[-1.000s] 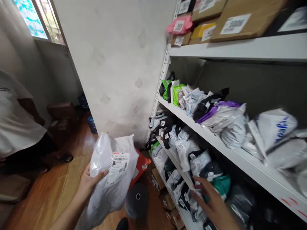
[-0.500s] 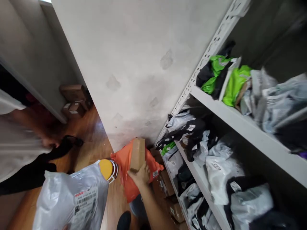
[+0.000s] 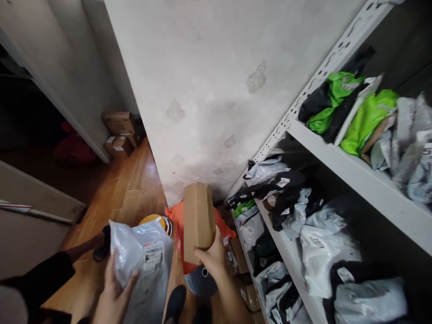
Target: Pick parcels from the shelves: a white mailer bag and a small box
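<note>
A long brown cardboard box (image 3: pixel 197 220) is gripped in my right hand (image 3: pixel 213 257), thumb across its near end and fingers along the right side. Behind and below it lies an orange plastic mailer bag (image 3: pixel 222 227), partly covered by the box. My left hand (image 3: pixel 116 288) holds a white plastic parcel bag (image 3: pixel 145 270) by its left side, thumb on the front and fingers reaching up its edge. A printed shipping label (image 3: pixel 154 255) shows on the parcel's front. Under the orange bag sits a grey-blue round container (image 3: pixel 201 281).
On the right, a white metal shelf (image 3: pixel 354 166) bears many bagged parcels, with cardboard boxes (image 3: pixel 251 297) beneath it. A scuffed wall (image 3: pixel 209 99) stands ahead. A yellow-topped stool (image 3: pixel 155 219) is behind the white parcel. Boxes (image 3: pixel 118 135) stand by the far wall; a person's leg (image 3: pixel 84 245) shows at left.
My right hand has lifted the cardboard box nearer, off the orange bag. The white parcel has moved right, and my left hand now shows on it. The person at left has moved mostly out of view.
</note>
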Demonstrator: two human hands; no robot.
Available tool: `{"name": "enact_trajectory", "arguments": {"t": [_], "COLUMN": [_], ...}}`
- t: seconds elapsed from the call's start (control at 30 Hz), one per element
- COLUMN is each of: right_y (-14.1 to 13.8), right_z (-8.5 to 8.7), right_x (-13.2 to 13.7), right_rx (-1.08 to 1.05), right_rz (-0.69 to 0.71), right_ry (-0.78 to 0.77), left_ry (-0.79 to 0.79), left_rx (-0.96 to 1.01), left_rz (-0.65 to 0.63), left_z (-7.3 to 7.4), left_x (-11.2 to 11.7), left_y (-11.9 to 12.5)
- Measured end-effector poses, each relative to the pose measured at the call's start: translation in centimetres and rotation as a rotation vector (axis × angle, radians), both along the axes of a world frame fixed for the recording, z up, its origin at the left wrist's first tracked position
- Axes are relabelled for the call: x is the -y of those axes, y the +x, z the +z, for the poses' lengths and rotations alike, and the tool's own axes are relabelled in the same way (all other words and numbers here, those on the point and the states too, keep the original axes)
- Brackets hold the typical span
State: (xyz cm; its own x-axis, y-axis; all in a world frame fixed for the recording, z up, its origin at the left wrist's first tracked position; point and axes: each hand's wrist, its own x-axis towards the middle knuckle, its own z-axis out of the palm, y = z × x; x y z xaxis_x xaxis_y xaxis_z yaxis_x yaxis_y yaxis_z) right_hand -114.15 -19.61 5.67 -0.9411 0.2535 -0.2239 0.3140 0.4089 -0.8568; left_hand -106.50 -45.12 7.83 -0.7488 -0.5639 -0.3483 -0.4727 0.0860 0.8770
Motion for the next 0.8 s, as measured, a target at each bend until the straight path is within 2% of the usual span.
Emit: {"name": "enact_trajectory", "arguments": {"t": [0.07,0.13,0.2,0.27,0.3,0.37,0.43,0.5,0.6,0.67,0.7,0.77,0.8], "right_y": [2.5,4.7,6.0,6.6,6.6,6.7,7.0,7.8,9.0,9.3,9.2,8.4,7.8], "right_z": [2.2,4.0,5.5,6.9,7.5,8.4,8.6,8.3,7.4,6.9,6.6,5.9,5.3], "right_x": [2.0,3.8,4.9,5.3,5.5,5.9,6.6,7.5,7.3,5.3,3.7,0.0,-1.8], "right_rx": [-0.022,-0.173,-0.377,-0.538,-0.605,-0.74,-0.858,-0.923,-0.967,-0.964,-0.924,-0.681,-0.529], "right_rz": [0.106,0.242,0.367,0.462,0.501,0.531,0.476,0.397,0.496,0.583,0.585,0.626,0.597], "right_ry": [0.217,0.386,0.533,0.654,0.709,0.803,0.839,0.782,0.562,0.375,0.286,0.181,0.141], "left_ry": [0.094,0.264,0.466,0.675,0.771,0.921,1.014,1.052,1.062,1.047,1.038,1.04,1.058], "left_rx": [0.05,0.029,-0.024,-0.08,-0.112,-0.187,-0.271,-0.315,-0.304,-0.287,-0.28,-0.27,-0.269], "left_rz": [-0.112,-0.1,0.073,0.28,0.344,0.385,0.366,0.364,0.381,0.421,0.438,0.436,0.412], "left_z": [0.9,1.6,2.2,2.8,3.1,3.4,3.5,3.2,2.9,3.0,3.0,3.2,3.2], "left_x": [-1.4,-2.7,-3.8,-4.8,-5.1,-5.7,-6.0,-5.9,-5.1,-4.3,-3.9,-3.0,-2.5], "left_y": [-1.1,-1.9,-2.3,-2.1,-1.9,-1.4,-1.1,-1.0,-1.3,-1.6,-1.7,-1.7,-1.7]}}
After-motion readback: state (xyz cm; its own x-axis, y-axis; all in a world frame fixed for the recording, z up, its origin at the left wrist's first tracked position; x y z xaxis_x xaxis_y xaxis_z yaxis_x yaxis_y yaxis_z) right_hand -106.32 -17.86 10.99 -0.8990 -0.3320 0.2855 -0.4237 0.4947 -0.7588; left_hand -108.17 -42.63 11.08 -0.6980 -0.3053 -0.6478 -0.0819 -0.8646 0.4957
